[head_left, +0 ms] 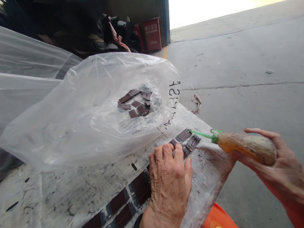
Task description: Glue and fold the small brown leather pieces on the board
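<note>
My right hand (279, 158) is wrapped round a squeeze bottle (247, 146) with amber contents and a green nozzle (201, 134). The nozzle's tip touches or hovers just over a small dark brown rectangular piece (183, 135) near the table's corner. Beside that lies another piece (193, 142) with a looped line on its face. Palm down, my left hand (170, 181) rests its bent fingers on the row of pieces; whether they grip one is hidden. Larger-looking brown pieces (118, 201) run in two rows toward the lower left.
A clear plastic bag (73, 114) with more brown pieces (141, 109) inside lies across the stained table cover (59, 190). Behind stand red boxes (152, 34) and dark bundles. Grey floor (241, 65) extends right; something orange (218, 221) shows below the table edge.
</note>
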{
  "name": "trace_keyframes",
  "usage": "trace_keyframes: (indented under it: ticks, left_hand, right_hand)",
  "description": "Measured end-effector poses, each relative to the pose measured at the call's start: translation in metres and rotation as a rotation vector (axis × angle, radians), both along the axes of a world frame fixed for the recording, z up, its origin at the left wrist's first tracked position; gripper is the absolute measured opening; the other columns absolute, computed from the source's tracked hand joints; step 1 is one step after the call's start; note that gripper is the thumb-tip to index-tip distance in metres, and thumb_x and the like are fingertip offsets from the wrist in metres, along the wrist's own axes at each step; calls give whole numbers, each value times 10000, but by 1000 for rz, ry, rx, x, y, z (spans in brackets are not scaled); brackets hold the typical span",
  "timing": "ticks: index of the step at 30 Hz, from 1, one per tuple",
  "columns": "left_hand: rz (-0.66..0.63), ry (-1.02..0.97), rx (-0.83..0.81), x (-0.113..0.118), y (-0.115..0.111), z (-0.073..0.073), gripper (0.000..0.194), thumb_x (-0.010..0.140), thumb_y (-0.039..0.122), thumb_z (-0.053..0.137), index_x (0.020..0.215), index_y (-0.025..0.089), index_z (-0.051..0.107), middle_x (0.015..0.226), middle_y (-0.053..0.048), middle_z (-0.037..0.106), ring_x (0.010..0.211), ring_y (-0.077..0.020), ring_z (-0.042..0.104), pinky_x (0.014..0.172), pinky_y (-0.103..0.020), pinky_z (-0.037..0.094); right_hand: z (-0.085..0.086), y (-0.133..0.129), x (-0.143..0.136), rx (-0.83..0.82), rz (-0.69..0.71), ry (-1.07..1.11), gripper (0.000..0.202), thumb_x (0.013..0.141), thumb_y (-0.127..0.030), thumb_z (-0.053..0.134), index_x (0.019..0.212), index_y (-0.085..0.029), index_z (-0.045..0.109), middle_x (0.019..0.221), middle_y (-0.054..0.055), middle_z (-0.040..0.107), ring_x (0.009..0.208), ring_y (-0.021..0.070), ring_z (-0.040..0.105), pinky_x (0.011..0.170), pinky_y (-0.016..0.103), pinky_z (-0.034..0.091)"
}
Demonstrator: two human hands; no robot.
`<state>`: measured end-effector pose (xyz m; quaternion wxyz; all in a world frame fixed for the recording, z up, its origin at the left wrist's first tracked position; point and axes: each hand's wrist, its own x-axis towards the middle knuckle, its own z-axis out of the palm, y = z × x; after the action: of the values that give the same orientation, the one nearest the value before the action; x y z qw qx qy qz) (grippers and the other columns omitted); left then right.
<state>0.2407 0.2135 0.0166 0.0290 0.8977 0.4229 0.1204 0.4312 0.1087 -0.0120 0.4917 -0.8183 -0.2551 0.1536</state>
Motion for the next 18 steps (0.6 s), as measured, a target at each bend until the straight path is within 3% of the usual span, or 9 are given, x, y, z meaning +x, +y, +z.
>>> trace_keyframes:
  ticks: [6, 11, 18]
  left_hand:
    - [-15, 22, -33, 0, 0, 3, 313, 862, 269, 605, 1156, 186, 673, 1019, -117, 674, 958, -321, 601, 809, -503, 547]
    - [-16, 30, -18, 0, 1, 3, 305, 869, 278, 594, 1149, 193, 678, 1009, -106, 678, 947, -316, 607, 803, -497, 565]
    - [-30, -17, 24, 0, 1, 1, 296, 842, 264, 642, 1119, 173, 688, 981, -105, 683, 923, -320, 612, 771, -503, 578]
  right_hand:
    - [-4, -5, 3, -34, -12, -56, 617, 593, -617, 691, 1127, -340, 557, 830, 3, 620, 632, 214, 574, 518, 317, 502]
    - [-4, -4, 5, -5, -48, -29, 635, 498, -492, 789, 1076, -293, 616, 771, -20, 644, 573, 186, 581, 464, 272, 508]
    - [-2, -1, -11, 39, 61, 29, 605, 488, -468, 806, 1032, -279, 620, 750, -23, 664, 537, 170, 584, 436, 246, 514]
